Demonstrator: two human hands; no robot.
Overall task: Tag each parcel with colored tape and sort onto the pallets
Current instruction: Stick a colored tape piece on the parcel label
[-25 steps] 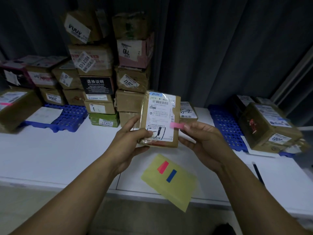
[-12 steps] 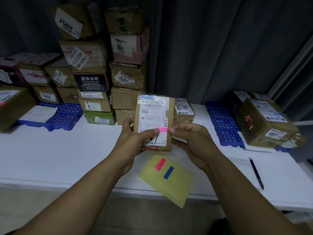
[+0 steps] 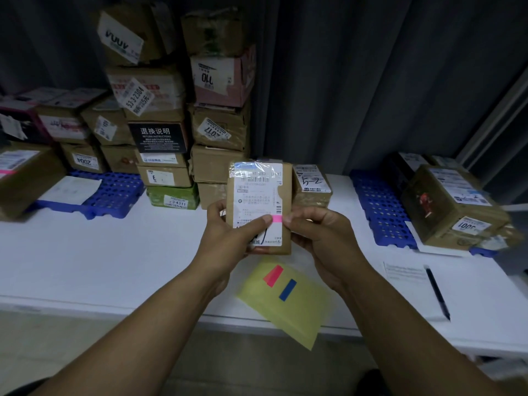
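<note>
- Just below the parcel (image 3: 258, 195), nearest the viewer, a yellow sheet (image 3: 288, 310) lay at the front edge of the table (image 3: 85, 252). It carried one red strip (image 3: 273, 275) and one blue strip (image 3: 287, 289) of unused tape.
- The left hand (image 3: 228, 235) curled round the parcel's left edge, its thumb pressing the left end of a pink tape strip (image 3: 276, 218) onto the label.
- The right hand (image 3: 317, 230) gripped the parcel's right edge, thumb at the strip's right end. Both hands were closed on the parcel and held it upright above the table.
- Tagging this parcel looked nearly finished, but it had not yet been sorted.
- Beyond the parcel, the left pallet (image 3: 114, 192) and the right pallet (image 3: 377, 207) each carried boxes, so some sorting seemed done.
- Directly behind the parcel, a stack of boxes (image 3: 217, 130) stood on the table, probably awaiting tags.
</note>
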